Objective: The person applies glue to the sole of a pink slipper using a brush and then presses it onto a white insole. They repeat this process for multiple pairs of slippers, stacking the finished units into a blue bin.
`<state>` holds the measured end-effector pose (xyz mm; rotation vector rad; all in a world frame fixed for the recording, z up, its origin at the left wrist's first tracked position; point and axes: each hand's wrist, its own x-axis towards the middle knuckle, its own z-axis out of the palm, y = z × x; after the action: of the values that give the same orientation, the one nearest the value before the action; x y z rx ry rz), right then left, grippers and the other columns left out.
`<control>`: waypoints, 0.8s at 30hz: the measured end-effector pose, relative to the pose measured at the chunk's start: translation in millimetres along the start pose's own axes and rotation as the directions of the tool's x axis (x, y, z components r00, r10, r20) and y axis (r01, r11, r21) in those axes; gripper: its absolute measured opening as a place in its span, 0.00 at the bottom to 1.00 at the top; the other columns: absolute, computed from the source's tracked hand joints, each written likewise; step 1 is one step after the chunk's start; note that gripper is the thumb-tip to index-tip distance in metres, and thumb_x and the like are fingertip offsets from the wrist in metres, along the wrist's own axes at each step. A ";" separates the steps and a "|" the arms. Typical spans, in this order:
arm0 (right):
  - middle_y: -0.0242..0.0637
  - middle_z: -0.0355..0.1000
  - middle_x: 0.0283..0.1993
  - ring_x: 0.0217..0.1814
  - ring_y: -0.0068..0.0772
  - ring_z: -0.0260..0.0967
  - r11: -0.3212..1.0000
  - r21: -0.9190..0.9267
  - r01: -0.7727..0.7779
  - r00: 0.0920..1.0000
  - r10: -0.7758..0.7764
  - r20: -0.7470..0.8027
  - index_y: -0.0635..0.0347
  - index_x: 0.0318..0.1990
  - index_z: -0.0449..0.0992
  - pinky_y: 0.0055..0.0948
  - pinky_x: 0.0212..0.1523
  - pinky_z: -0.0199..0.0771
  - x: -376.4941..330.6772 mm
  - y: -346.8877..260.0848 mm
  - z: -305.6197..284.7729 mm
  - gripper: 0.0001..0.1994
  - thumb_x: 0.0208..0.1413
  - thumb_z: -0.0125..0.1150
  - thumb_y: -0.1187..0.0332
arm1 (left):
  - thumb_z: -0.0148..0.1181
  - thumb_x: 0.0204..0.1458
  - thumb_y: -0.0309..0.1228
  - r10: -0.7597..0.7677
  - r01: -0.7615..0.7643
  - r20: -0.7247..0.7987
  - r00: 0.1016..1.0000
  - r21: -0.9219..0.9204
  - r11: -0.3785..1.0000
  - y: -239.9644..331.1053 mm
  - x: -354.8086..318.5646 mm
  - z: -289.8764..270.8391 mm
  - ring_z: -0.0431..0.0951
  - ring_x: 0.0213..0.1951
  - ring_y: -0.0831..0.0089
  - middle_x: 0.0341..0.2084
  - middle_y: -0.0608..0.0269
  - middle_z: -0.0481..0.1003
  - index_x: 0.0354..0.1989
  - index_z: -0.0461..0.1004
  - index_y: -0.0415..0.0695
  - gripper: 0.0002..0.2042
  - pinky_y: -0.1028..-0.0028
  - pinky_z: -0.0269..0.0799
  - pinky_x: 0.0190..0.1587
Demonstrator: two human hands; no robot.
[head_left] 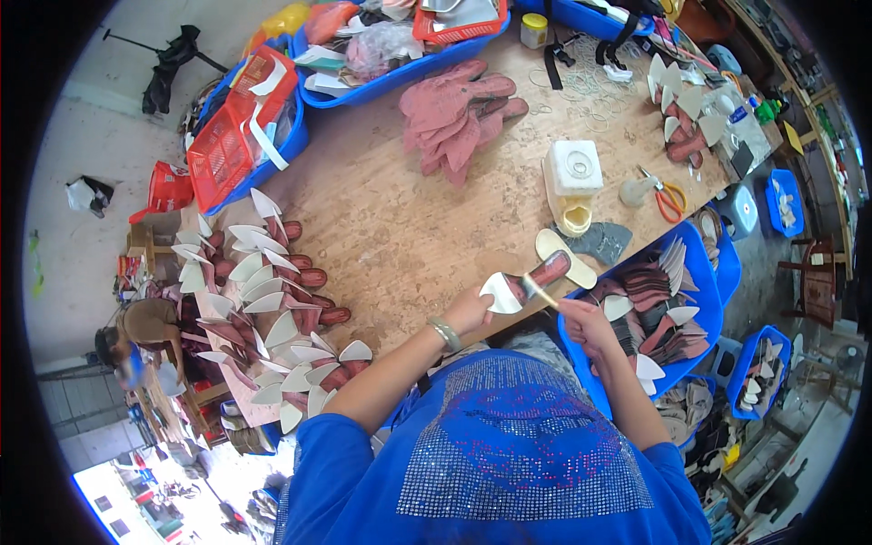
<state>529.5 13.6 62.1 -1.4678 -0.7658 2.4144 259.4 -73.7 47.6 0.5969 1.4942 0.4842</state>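
Nearside of the jug, the left hand pinched a shoe part between its fingers; the right hand likewise pinched a stick, apparently a brush.

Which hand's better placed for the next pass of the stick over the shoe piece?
Right, most likely: the right hand holds the stick, whose far end lies over the shoe piece. The left hand is occupied, gripping that piece by its white end.
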 end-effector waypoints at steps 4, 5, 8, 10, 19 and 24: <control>0.20 0.52 0.15 0.12 0.11 0.44 0.963 0.182 0.200 0.979 -0.187 -0.087 0.63 0.49 0.73 0.16 0.12 0.42 -1.3 -15.0 3.6 0.13 0.57 0.57 0.70 | 0.44 0.58 0.36 0.215 -0.185 -0.199 0.956 0.159 0.970 53.5 -45.8 -48.3 0.69 0.16 0.74 0.14 0.64 0.70 0.32 0.69 0.40 0.12 0.72 0.64 0.20; 0.20 0.51 0.15 0.12 0.12 0.44 0.953 0.199 0.230 0.972 -0.213 -0.103 0.63 0.50 0.73 0.16 0.12 0.43 -2.9 -20.9 4.2 0.13 0.58 0.56 0.70 | 0.42 0.58 0.36 0.272 -0.197 -0.256 0.928 0.282 0.939 65.3 -49.3 -65.6 0.72 0.18 0.68 0.14 0.60 0.71 0.32 0.69 0.38 0.14 0.67 0.67 0.24; 0.20 0.51 0.15 0.12 0.12 0.43 0.942 0.214 0.259 0.964 -0.236 -0.126 0.64 0.49 0.73 0.16 0.12 0.44 -6.7 -29.9 8.8 0.13 0.58 0.55 0.70 | 0.41 0.59 0.34 0.572 -0.157 -0.435 0.695 0.685 0.712 98.5 -34.7 -110.2 0.76 0.23 0.58 0.16 0.54 0.72 0.38 0.67 0.38 0.12 0.61 0.70 0.28; 0.20 0.52 0.15 0.12 0.12 0.43 0.941 0.198 0.273 0.959 -0.250 -0.134 0.64 0.49 0.73 0.16 0.12 0.43 -7.7 -31.6 10.4 0.13 0.58 0.56 0.70 | 0.41 0.58 0.32 0.685 0.038 -0.452 0.571 0.848 0.529 129.2 -18.9 -128.8 0.77 0.26 0.54 0.21 0.51 0.74 0.47 0.63 0.38 0.13 0.58 0.72 0.32; 0.21 0.53 0.17 0.13 0.11 0.46 0.929 0.143 0.342 0.927 -0.309 -0.210 0.64 0.50 0.73 0.15 0.12 0.42 -23.2 -22.1 -1.0 0.14 0.57 0.56 0.70 | 0.40 0.56 0.27 0.649 0.246 -0.480 0.590 0.872 0.422 160.3 79.5 -173.9 0.75 0.41 0.50 0.45 0.41 0.67 0.67 0.48 0.47 0.27 0.57 0.72 0.41; 0.20 0.51 0.17 0.13 0.10 0.46 0.921 0.158 0.357 0.915 -0.310 -0.259 0.64 0.55 0.69 0.13 0.12 0.42 -29.6 -14.5 -22.9 0.18 0.58 0.54 0.68 | 0.46 0.54 0.27 0.678 0.117 -0.525 0.514 0.826 0.551 129.0 103.2 -177.9 0.73 0.43 0.47 0.48 0.42 0.66 0.66 0.47 0.46 0.30 0.56 0.71 0.44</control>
<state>562.5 20.2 83.9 -1.3749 -0.6367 1.9627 93.4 103.4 53.4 1.5741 2.5882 0.3608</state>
